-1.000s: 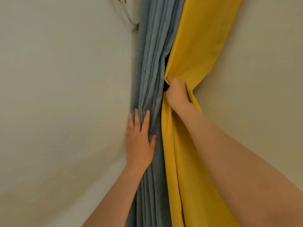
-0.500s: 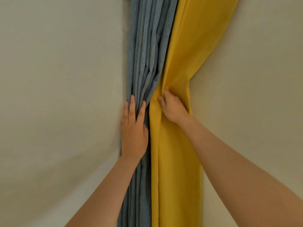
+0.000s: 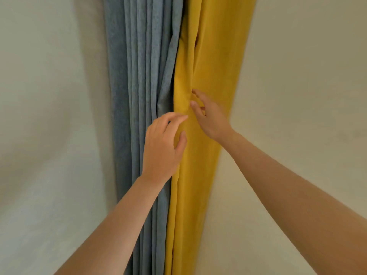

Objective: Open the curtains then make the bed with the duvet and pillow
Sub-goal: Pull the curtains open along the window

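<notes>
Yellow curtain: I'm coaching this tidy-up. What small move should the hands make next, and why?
Probably close the left hand on the yellow curtain fold and press it toward the bunched grey curtain: its thumb and fingers bracket that fold, while the right hand touches it loosely.

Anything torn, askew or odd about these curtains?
Nothing stands out. The pleated grey-blue fabric curtain and smooth yellow fabric curtain hang gathered side by side, untorn; left hand and right hand are at the yellow one.

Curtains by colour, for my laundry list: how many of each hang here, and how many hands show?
grey-blue curtain: 1
yellow curtain: 1
hands: 2 (left hand, right hand)
total: 4
</notes>
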Motion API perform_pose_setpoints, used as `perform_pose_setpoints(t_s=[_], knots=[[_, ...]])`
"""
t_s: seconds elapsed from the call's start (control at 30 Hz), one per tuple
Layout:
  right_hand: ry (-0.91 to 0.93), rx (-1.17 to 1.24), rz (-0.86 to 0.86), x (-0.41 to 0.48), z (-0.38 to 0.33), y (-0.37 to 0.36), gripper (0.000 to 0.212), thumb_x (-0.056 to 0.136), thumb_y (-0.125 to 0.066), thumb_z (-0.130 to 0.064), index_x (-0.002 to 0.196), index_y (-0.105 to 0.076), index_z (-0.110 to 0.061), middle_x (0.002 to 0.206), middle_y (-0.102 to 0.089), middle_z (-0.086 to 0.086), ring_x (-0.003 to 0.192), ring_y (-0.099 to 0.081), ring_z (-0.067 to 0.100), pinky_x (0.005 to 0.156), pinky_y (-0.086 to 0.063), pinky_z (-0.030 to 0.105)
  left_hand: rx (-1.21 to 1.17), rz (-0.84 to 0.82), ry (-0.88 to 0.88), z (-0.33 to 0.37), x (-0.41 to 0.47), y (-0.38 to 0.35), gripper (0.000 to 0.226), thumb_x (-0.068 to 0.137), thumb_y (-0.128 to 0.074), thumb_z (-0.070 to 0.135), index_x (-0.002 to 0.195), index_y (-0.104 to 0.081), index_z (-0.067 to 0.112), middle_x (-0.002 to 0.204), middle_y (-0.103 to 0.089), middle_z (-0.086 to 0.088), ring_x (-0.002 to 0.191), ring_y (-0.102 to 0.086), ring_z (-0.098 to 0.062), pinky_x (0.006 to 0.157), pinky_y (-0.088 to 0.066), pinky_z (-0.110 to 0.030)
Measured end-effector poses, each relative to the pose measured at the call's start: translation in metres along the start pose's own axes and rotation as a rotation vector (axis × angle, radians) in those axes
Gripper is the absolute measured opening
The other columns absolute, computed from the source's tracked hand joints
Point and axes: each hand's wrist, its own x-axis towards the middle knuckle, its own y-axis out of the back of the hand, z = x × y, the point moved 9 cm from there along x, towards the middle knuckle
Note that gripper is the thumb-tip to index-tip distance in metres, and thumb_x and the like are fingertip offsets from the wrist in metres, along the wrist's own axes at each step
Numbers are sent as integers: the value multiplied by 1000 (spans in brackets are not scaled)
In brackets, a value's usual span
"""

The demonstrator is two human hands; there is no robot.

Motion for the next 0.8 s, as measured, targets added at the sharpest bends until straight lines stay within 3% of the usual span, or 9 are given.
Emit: perform_pose_setpoints(t_s=[0.1,0.17,0.3,0.43,0.5,0.63,0.8], knots=[[-5,-15,100,-48,10,53,34,102,-43,-19,133,-55,-10,133,-60,2,118,-55,12,89,-41,6,-125,-62,75,34,-20,-22,25,96,-55,16,120,-61,16,114,-59,5,106,-54,-8,92,-46,-34],[-67,-51,117,-94,28,95,30,101,-44,-18,126,-60,-12,121,-65,-2,107,-59,8,80,-42,4,-178,-136,75,73,-38,-45,23,97,-53,22,118,-61,19,113,-60,9,102,-56,-5,88,-47,-30],[-285,-184,128,-207,79,189,26,99,-44,-21,114,-65,-19,111,-67,-10,98,-60,4,78,-46,17,-344,-324,129,153,-87,-109,18,97,-53,24,111,-64,21,106,-64,13,95,-59,-3,83,-50,-30],[-530,-295,130,-340,119,287,22,97,-49,-20,109,-67,-19,104,-70,-7,93,-61,4,74,-43,16,-477,-554,241,236,-154,-178,14,94,-58,18,105,-66,20,97,-68,7,83,-61,-9,79,-52,-37],[-646,-357,144,-411,130,338,22,97,-50,-23,109,-67,-19,102,-71,-6,93,-63,6,78,-49,23,-553,-688,253,291,-189,-206,11,93,-59,19,101,-67,21,93,-69,7,80,-62,-11,78,-52,-38],[-870,-473,96,-538,131,411,25,96,-48,-25,110,-67,-17,101,-72,-1,96,-65,18,87,-52,40,-698,-869,283,394,-242,-242,10,92,-59,22,97,-68,23,87,-70,7,80,-64,-13,77,-52,-33],[-1134,-581,85,-687,119,498,28,98,-44,-32,111,-65,-18,103,-70,1,94,-64,21,85,-53,43,-901,-1162,270,542,-317,-277,11,92,-60,28,98,-67,24,90,-69,6,85,-64,-12,73,-49,-25]])
